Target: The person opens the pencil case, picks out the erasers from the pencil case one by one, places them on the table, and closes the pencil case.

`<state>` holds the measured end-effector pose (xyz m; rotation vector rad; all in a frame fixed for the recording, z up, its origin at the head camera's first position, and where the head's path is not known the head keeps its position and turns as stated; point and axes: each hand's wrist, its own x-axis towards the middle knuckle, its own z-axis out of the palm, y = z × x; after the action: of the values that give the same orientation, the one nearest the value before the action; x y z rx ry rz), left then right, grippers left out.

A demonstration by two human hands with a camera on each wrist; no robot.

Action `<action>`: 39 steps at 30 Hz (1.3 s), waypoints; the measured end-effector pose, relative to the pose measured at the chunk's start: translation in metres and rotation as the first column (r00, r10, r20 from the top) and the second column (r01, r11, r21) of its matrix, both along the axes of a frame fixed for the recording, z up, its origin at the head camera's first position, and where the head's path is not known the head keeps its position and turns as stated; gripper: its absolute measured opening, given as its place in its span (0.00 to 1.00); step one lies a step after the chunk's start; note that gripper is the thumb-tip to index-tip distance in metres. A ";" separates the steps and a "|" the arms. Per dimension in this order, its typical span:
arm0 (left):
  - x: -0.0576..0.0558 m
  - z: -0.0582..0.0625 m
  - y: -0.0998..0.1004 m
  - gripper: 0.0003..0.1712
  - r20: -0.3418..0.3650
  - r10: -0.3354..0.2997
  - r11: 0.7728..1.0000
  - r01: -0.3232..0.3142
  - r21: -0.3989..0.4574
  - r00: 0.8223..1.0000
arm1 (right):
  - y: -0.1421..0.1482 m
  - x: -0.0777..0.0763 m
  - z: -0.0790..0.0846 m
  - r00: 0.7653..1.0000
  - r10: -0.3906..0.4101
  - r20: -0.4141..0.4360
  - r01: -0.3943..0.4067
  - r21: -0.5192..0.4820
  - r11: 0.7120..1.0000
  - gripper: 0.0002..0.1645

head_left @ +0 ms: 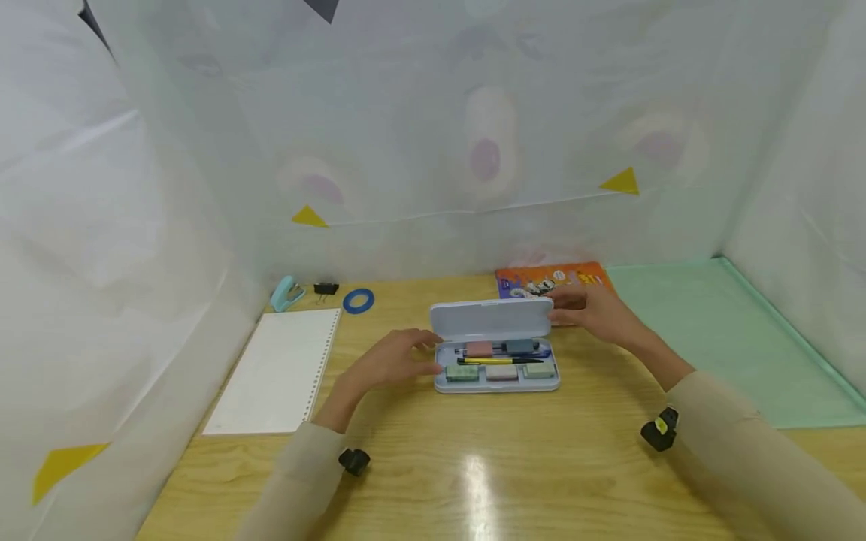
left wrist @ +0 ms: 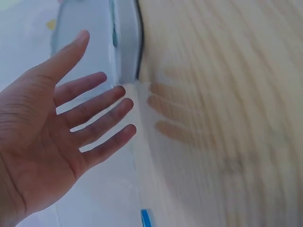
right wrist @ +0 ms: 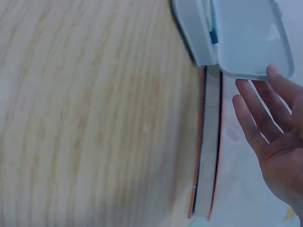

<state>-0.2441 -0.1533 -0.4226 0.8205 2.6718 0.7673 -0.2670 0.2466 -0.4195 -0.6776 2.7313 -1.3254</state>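
Note:
A pale blue pencil case [head_left: 497, 386] lies on the wooden table with its lid [head_left: 492, 319] raised at the back. Inside it sit a yellow and black pen [head_left: 497, 361], a blue pen, and several small blocks like erasers, among them a green one [head_left: 462, 373] and a pink one [head_left: 479, 349]. My left hand [head_left: 395, 358] is at the case's left end, its fingers spread and holding nothing. At the lid's right edge my right hand [head_left: 595, 312] has its fingertips against the rim. In the right wrist view its thumb [right wrist: 279, 80] overlaps the lid's corner and the fingers are loosely extended.
Behind the right hand lies an orange and purple book [head_left: 551, 278]. To the right is a green translucent mat [head_left: 737, 338]. On the left are a white notepad [head_left: 274, 372], a light blue stapler [head_left: 286, 294], a black binder clip [head_left: 326, 288] and a blue tape roll [head_left: 358, 300].

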 end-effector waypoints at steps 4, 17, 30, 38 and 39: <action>0.001 0.003 0.011 0.33 -0.017 0.010 0.999 -0.011 -0.031 1.000 | -0.005 -0.011 -0.016 0.997 -0.075 -0.029 0.076 0.026 0.997 0.24; 0.002 -0.003 0.028 0.53 -0.015 -0.016 0.986 0.014 -0.165 1.000 | -0.020 -0.004 -0.029 0.984 -0.180 -0.002 0.180 0.071 0.981 0.23; -0.009 -0.012 0.024 0.54 0.126 -0.027 0.997 0.035 -0.062 0.992 | -0.036 0.026 -0.018 0.995 0.097 0.005 -0.097 0.027 0.995 0.16; -0.013 -0.011 0.025 0.53 0.191 -0.014 0.998 0.025 -0.056 0.981 | -0.047 0.021 -0.025 0.996 0.074 -0.054 -0.066 0.138 0.988 0.16; -0.013 -0.011 0.025 0.52 0.199 -0.015 0.998 0.026 -0.050 0.980 | -0.048 0.020 -0.026 0.995 0.077 -0.059 -0.068 0.149 0.987 0.16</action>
<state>-0.2575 -0.1285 -0.4334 0.7170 2.4921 0.7299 -0.2467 0.1988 -0.4454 -0.8120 2.7899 -1.0938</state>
